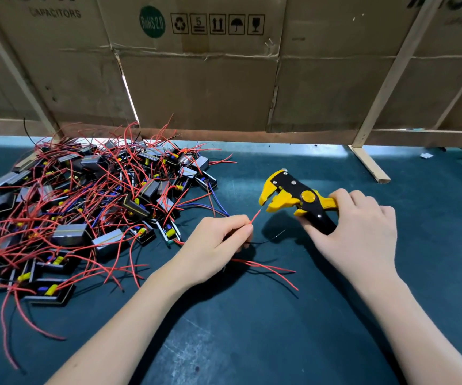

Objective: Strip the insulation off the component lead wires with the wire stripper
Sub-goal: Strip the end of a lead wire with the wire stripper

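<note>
1. Cardboard wall (pixel 202 87): flattened boxes on pale wooden struts, standing along the back edge of the surface.
2. Surface (pixel 252 329): dark teal mat, scuffed in the near middle.
3. Pile of components (pixel 85 207): small black and grey blocks with yellow parts, tangled in red, blue and black leads, heaped at the left.
4. Right hand (pixel 363 226): fingers curled round the handles of the wire stripper (pixel 293 198), yellow and black, its jaws gaping and pointing left, just beside the tip of the lead.
5. Left hand (pixel 218 240): thumb and forefinger pinching a red wire (pixel 255 217) just below its end; the tip rose toward the jaws, not between them.
6. Loose leads (pixel 268 270): two red ones trailed right from under the left hand; a black one (pixel 268 239) lay between the hands.
</note>
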`<action>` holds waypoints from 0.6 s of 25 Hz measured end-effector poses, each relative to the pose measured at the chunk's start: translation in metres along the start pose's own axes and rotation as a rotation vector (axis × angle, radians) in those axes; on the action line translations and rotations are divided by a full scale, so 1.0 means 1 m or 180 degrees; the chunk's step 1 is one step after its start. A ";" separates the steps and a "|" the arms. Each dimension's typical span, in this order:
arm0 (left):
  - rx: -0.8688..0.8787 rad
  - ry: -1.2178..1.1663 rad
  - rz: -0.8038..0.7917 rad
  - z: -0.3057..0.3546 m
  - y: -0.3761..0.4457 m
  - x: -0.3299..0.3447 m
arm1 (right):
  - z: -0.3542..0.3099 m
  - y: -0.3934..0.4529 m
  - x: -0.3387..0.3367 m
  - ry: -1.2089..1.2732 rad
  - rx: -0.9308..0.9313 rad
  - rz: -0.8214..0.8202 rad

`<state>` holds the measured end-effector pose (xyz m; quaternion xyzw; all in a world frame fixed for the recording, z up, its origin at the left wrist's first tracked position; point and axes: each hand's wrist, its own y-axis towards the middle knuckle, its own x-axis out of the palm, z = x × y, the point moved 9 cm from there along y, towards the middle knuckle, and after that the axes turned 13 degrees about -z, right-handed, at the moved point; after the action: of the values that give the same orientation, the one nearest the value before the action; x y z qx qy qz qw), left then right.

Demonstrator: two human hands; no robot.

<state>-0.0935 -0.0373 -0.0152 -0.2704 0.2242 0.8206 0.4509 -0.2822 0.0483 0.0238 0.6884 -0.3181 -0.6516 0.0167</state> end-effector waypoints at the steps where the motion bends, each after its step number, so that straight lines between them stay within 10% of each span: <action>1: -0.0020 -0.0013 -0.0023 -0.001 0.000 0.000 | -0.003 0.000 0.001 -0.0041 -0.0083 -0.0011; 15: 0.0009 0.0035 -0.0040 0.000 -0.001 0.000 | -0.013 0.000 0.003 -0.0201 -0.0345 -0.0554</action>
<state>-0.0925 -0.0369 -0.0153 -0.2756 0.2260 0.8159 0.4552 -0.2704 0.0422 0.0230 0.6907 -0.2218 -0.6882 -0.0128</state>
